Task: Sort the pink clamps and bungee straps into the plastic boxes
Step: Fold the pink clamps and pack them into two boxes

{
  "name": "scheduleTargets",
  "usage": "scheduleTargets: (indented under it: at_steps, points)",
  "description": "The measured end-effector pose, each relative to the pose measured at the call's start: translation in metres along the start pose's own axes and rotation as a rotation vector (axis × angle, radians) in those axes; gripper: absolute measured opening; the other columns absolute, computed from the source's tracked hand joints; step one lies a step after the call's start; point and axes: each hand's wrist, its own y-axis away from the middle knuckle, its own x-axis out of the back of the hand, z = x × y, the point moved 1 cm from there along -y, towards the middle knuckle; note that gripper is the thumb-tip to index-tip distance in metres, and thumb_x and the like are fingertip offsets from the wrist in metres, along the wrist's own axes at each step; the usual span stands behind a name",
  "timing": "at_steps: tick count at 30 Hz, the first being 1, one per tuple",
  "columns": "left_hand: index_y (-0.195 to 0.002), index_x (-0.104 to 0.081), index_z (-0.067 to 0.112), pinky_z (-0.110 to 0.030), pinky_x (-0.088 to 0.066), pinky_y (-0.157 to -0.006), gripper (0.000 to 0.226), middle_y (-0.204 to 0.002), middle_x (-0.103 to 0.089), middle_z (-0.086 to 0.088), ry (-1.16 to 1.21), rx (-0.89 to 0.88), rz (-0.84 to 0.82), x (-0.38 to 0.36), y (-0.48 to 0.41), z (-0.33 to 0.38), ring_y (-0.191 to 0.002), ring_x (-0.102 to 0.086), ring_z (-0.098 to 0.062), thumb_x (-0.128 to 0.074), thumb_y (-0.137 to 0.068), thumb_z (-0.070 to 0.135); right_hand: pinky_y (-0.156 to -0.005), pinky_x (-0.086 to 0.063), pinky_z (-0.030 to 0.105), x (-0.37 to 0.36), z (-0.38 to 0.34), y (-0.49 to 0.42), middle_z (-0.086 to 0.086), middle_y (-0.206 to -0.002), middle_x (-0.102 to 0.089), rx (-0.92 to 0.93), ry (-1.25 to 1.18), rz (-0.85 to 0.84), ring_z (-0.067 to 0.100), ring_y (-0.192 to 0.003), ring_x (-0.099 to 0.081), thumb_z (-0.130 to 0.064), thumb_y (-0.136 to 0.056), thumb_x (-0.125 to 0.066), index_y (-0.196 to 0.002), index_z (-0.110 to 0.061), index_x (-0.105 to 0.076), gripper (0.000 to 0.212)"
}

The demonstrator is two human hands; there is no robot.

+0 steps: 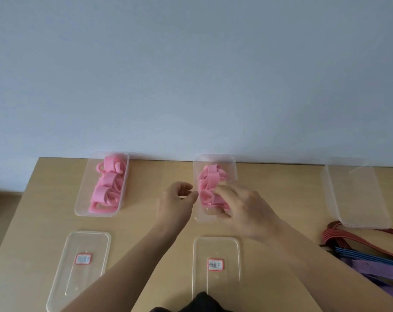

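Left grip loosely curled, empty; right grip palm-down on pink clamps — hold blurred, cannot tell. Box runs lengthwise toward wall.

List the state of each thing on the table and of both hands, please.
Left box: open, holds pink clamps.
Middle box: open, also holds pink clamps.
Right box: open, looks empty.
Left lid: off, flat on table.
Right lid: off, flat on table.
Bungee straps: loose on table, unsorted.
Left hand: fingers curled beside middle box; grip unclear.
Right hand: fingers on middle box's clamps; grip blurred.
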Motion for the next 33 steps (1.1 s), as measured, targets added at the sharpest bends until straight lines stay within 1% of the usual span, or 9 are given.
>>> scheduleTargets:
  at_steps: [4,12,15,20,24,26,28,31,33]
  points:
    - [-0.092,-0.073,0.028,-0.049,-0.063,-0.079,0.015,-0.085,-0.075,0.006,0.034,0.005,-0.005,-0.003,-0.004,-0.011,-0.065,-0.073,-0.013,-0.074,-0.09,0.013,-0.075,-0.055,0.039,-0.011,0.008,-0.001,0.008,-0.097,-0.068,0.052,0.017,-0.11,0.029,-0.086,-0.064,-0.006,-0.072,-0.075,-0.096,-0.004,-0.069,0.024]
    - [-0.089,-0.074,0.024,-0.048,-0.064,-0.077,0.013,-0.082,-0.075,0.004,0.05,-0.003,-0.005,-0.003,-0.01,-0.016,-0.063,-0.075,-0.014,-0.074,-0.09,0.011,-0.07,-0.054,0.036,-0.019,0.008,-0.004,0.0,-0.082,-0.067,0.008,-0.093,-0.194,0.024,-0.079,-0.062,-0.01,-0.076,-0.08,-0.077,-0.011,-0.074,0.006]
    - [-0.09,-0.074,0.022,-0.047,-0.065,-0.077,0.013,-0.085,-0.075,0.0,0.047,-0.01,-0.008,-0.002,-0.009,-0.016,-0.064,-0.074,-0.014,-0.074,-0.091,0.009,-0.074,-0.053,0.037,-0.02,0.005,-0.002,-0.001,-0.085,-0.069,-0.011,-0.107,-0.228,0.023,-0.084,-0.063,-0.015,-0.085,-0.074,-0.079,-0.011,-0.076,0.007]
    - [-0.094,-0.076,0.016,-0.041,-0.065,-0.075,0.012,-0.08,-0.075,-0.001,0.003,-0.035,-0.001,0.0,-0.01,-0.01,-0.06,-0.073,-0.013,-0.074,-0.09,0.005,-0.07,-0.053,0.038,-0.018,-0.001,0.0,-0.001,-0.086,-0.07,-0.1,-0.077,-0.136,0.025,-0.084,-0.062,-0.012,-0.091,-0.066,-0.082,-0.01,-0.076,0.014]
    - [-0.089,-0.075,0.019,-0.039,-0.064,-0.076,0.014,-0.072,-0.074,0.001,-0.02,-0.04,0.015,0.001,-0.012,-0.003,-0.066,-0.076,-0.025,-0.075,-0.088,0.004,-0.068,-0.052,0.038,-0.017,-0.002,-0.006,-0.002,-0.084,-0.073,-0.221,-0.054,-0.034,0.029,-0.08,-0.06,-0.007,-0.084,-0.071,-0.081,-0.011,-0.077,0.008]
    - [-0.093,-0.076,0.017,-0.041,-0.064,-0.079,0.012,-0.074,-0.074,-0.001,-0.024,-0.048,0.015,0.001,-0.011,-0.002,-0.07,-0.076,-0.027,-0.074,-0.088,0.006,-0.066,-0.052,0.035,-0.018,-0.006,-0.008,0.0,-0.081,-0.073,-0.199,-0.046,-0.055,0.029,-0.078,-0.06,-0.006,-0.083,-0.072,-0.078,-0.01,-0.078,0.008]
    - [-0.106,-0.075,0.014,-0.04,-0.062,-0.084,0.016,-0.081,-0.075,0.002,-0.06,-0.073,0.002,0.002,-0.008,-0.001,-0.074,-0.076,-0.023,-0.073,-0.091,0.011,-0.065,-0.049,0.029,-0.016,-0.011,-0.005,0.001,-0.08,-0.073,-0.154,-0.036,-0.064,0.027,-0.077,-0.061,-0.006,-0.083,-0.073,-0.078,-0.009,-0.078,0.007]
    - [-0.124,-0.069,0.022,-0.036,-0.055,-0.088,0.03,-0.102,-0.072,0.006,-0.143,-0.15,0.01,0.008,0.002,-0.001,-0.088,-0.069,-0.011,-0.071,-0.094,0.027,-0.076,-0.052,0.035,-0.009,-0.019,0.004,0.0,-0.098,-0.074,-0.162,0.01,-0.124,0.027,-0.09,-0.061,-0.011,-0.092,-0.063,-0.098,-0.011,-0.077,0.016]
    - [-0.128,-0.067,0.023,-0.028,-0.047,-0.086,0.033,-0.111,-0.071,0.004,-0.203,-0.244,0.041,0.017,0.015,0.0,-0.092,-0.062,-0.007,-0.069,-0.096,0.03,-0.082,-0.051,0.038,-0.002,-0.028,0.015,-0.002,-0.11,-0.072,-0.183,0.041,-0.126,0.026,-0.096,-0.06,-0.011,-0.093,-0.057,-0.109,-0.014,-0.074,0.024]
